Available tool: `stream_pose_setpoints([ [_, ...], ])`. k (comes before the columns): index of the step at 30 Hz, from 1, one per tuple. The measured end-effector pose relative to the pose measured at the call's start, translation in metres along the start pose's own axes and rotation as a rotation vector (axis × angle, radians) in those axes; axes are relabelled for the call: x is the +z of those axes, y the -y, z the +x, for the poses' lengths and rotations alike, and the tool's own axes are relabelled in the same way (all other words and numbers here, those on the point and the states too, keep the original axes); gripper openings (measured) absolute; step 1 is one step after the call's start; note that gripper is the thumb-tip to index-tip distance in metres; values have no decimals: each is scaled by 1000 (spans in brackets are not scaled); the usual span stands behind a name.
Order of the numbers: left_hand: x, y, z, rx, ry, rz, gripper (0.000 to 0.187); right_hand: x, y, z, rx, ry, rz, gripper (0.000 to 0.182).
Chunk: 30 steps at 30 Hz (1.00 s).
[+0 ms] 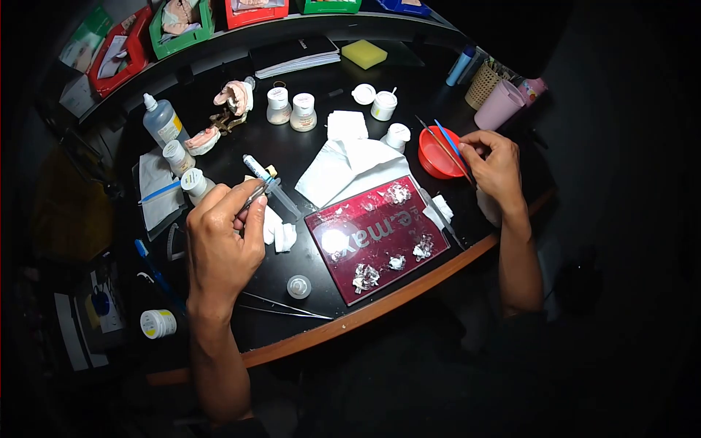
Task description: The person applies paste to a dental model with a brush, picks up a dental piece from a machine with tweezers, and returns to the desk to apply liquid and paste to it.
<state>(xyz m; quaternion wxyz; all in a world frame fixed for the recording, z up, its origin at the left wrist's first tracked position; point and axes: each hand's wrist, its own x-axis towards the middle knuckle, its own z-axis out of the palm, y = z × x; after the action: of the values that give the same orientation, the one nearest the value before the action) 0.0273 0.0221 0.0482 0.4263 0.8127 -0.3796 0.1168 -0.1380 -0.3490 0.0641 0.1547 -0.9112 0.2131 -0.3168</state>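
Observation:
My left hand is closed around a slim metal holding tool, tilted up to the right. A small yellowish, tooth-like piece shows at its tip. Below that tip lie a clear syringe and crumpled white tissue. Over at the right, my right hand pinches a thin dark-handled brush that slants across a red bowl. Beside the brush, a blue stick also runs toward the fingers. Between my hands sits a dark red mixing slab with several white, powdery clumps.
White paper towels lie behind the slab. Jars, a dropper bottle and a dental model stand at the back. Tweezers rest near the wooden table edge. A pink cup is at the back right.

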Motion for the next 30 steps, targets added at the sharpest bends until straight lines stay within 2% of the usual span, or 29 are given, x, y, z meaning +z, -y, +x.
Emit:
stream_pose_setpoints([
  [5, 13, 2, -1, 154, 41, 93, 22, 4, -23, 30, 159, 163, -118, 16],
  [8, 18, 2, -1, 238, 70, 148, 23, 13, -33, 36, 163, 253, -125, 16],
  [12, 22, 4, -2, 270, 79, 145, 21, 25, -54, 39, 164, 276, -52, 17],
  [14, 21, 4, -2, 227, 101, 125, 21, 20, -50, 33, 228, 155, 73, 18],
  [17, 22, 8, -3, 205, 79, 121, 20, -7, -27, 9, 51, 43, 254, 15],
  [18, 22, 10, -3, 197, 72, 120, 20, -12, -6, -10, 102, 55, 364, 14],
  [21, 20, 12, -4, 213, 65, 126, 23, -14, 70, -92, 248, 350, 534, 14],
  [23, 19, 12, -3, 221, 61, 134, 24, -7, 90, -125, -98, 475, 429, 22],
  [24, 19, 12, -3, 223, 61, 131, 24, -3, 98, -139, -159, 493, 413, 26],
  [30, 19, 12, -3, 250, 62, 117, 25, 8, 113, -166, -127, 485, 377, 36],
])
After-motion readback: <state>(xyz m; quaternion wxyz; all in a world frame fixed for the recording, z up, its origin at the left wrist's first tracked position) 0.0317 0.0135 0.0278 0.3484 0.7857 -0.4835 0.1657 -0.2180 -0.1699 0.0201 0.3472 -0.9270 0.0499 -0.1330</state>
